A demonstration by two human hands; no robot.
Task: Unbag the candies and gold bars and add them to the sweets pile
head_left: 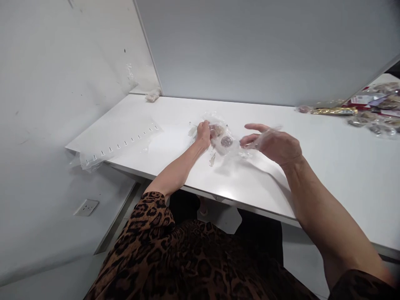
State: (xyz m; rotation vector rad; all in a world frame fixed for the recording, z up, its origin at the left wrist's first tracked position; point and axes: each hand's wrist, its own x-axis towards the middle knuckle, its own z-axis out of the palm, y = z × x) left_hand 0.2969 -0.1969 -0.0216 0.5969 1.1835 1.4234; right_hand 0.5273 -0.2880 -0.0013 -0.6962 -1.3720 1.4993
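On the white table, my left hand (204,134) is closed on a crumpled clear plastic bag (223,151) with reddish-brown pieces inside. A round, dark greyish disc (226,141) shows through the plastic just right of that hand. My right hand (276,146) hovers above the table to the right, its index finger stretched toward the bag. A strip of clear plastic film (264,137) runs across its fingers and looks pinched there; the thumb is hard to make out. Small torn scraps (212,159) lie in front of the bag.
Clear plastic sheets with a row of dark marks (125,143) overhang the table's left edge. A small wrapped packet (153,96) sits in the back left corner. At the back right lie a gold wrapped pack (334,111) and several bagged items (375,125). A grey partition (250,54) rises behind.
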